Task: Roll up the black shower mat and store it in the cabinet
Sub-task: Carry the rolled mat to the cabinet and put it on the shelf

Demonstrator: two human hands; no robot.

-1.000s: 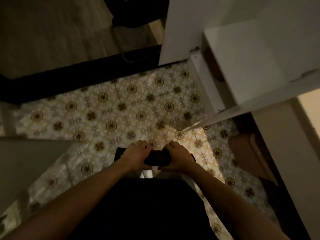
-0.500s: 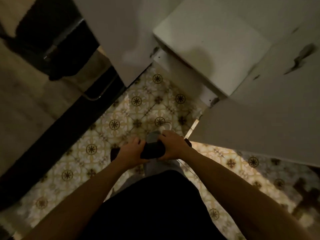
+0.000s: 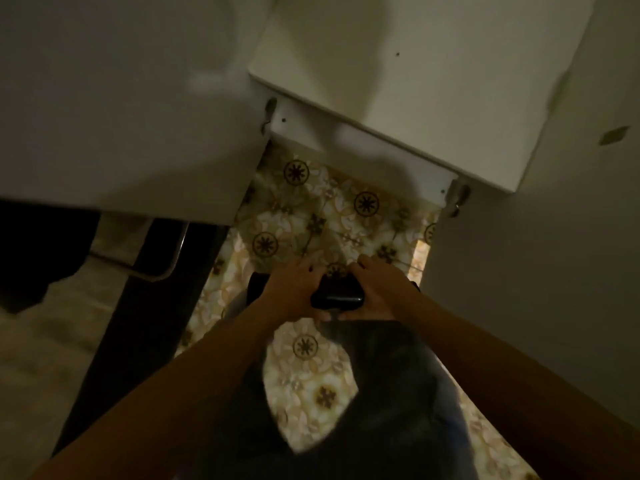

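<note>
Together, left hand (image 3: 294, 289) and right hand (image 3: 375, 289) both clenched around rolled black mat (image 3: 337, 296).

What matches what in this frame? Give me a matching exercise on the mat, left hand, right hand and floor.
Column 1:
1. mat
2. left hand
3. right hand
4. floor

Column 2:
A. patterned tiles
B. grips the mat's right end
C. black, rolled, held in both hands
D. grips the mat's left end

Pairs: 1-C, 2-D, 3-B, 4-A
</note>
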